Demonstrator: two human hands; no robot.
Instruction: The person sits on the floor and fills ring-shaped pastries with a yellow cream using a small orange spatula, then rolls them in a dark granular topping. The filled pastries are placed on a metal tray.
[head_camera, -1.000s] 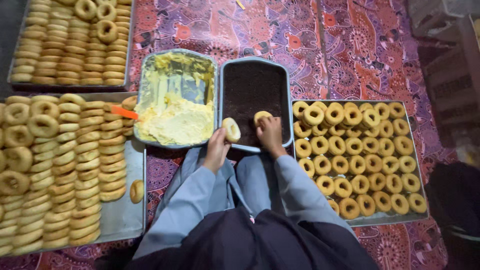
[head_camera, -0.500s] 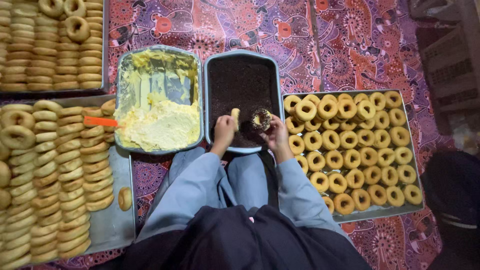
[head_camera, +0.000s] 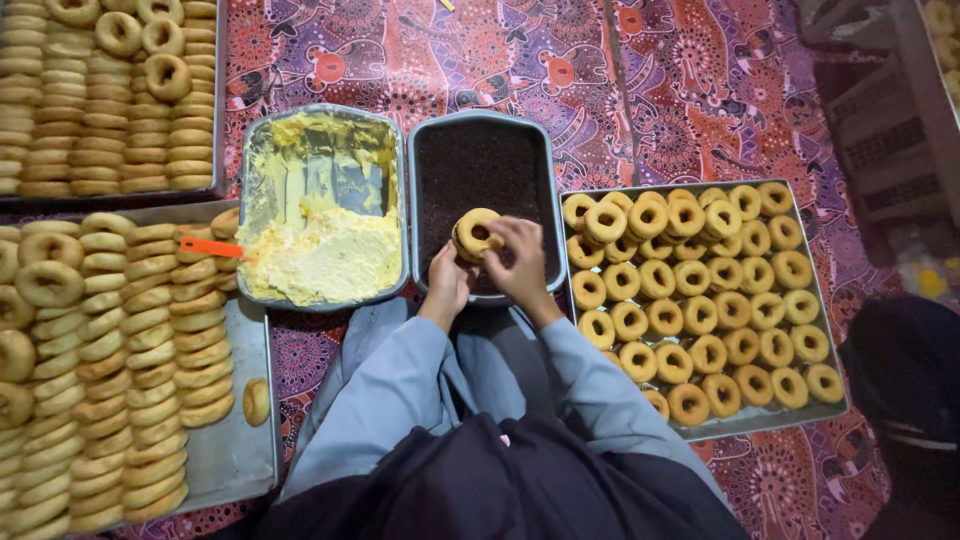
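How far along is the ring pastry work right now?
Done: the right tray is nearly full of finished rings. In hand: both hands, left hand and right hand, hold one ring over the dark crumb pan. Left: many stacked rings on the left trays.

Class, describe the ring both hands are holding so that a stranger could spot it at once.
Find the two pans side by side at the centre; take the dark-filled pan on the right. Over its near end, the left hand and right hand hold one ring, the only one lifted off the trays.
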